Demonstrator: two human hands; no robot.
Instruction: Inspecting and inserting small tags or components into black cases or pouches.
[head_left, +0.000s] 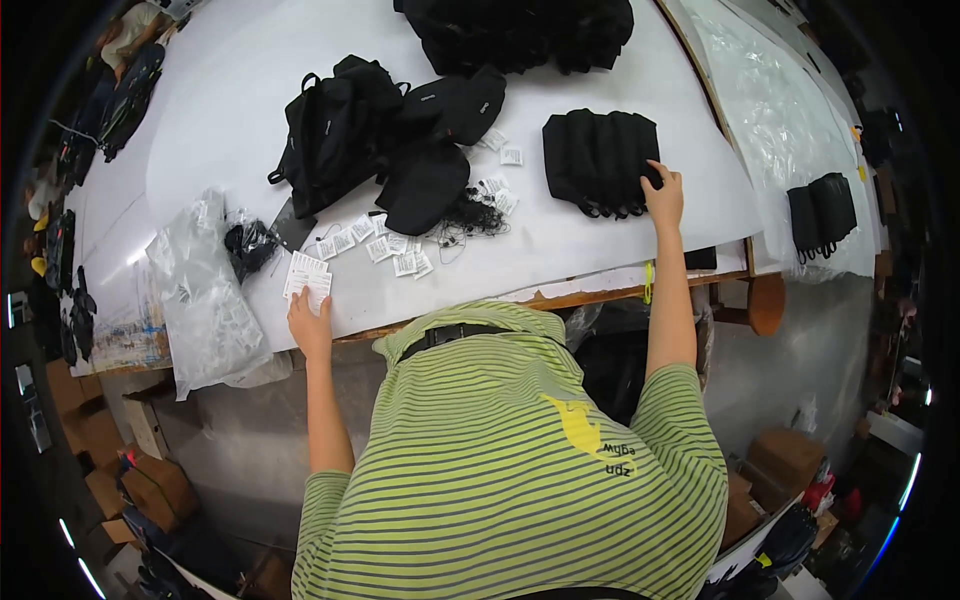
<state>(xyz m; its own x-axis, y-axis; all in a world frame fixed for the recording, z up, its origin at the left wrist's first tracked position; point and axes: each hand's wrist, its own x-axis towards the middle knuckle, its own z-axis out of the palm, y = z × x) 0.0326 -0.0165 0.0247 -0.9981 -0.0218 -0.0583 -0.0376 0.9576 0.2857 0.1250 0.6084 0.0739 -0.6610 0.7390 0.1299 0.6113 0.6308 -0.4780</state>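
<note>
My left hand [310, 315] is closed on a small fanned stack of white printed labels [306, 274] at the table's near edge. At the right, my right hand [664, 195] grips the edge of a row of black folded fabric pieces [598, 160], fingertips partly lost against the dark cloth. Between the hands lie loose white tags [378, 248] and a tangle of thin black strings [470, 215]. Beyond them rest a black backpack [335, 135] and black caps or flat cloth pieces [425, 190].
A clear plastic bag [205, 300] hangs over the near left edge. A large black bundle [520, 30] sits at the far side of the white table [530, 250]. More black folded pieces [822, 215] lie on plastic at the right. Cardboard boxes [160, 490] stand on the floor.
</note>
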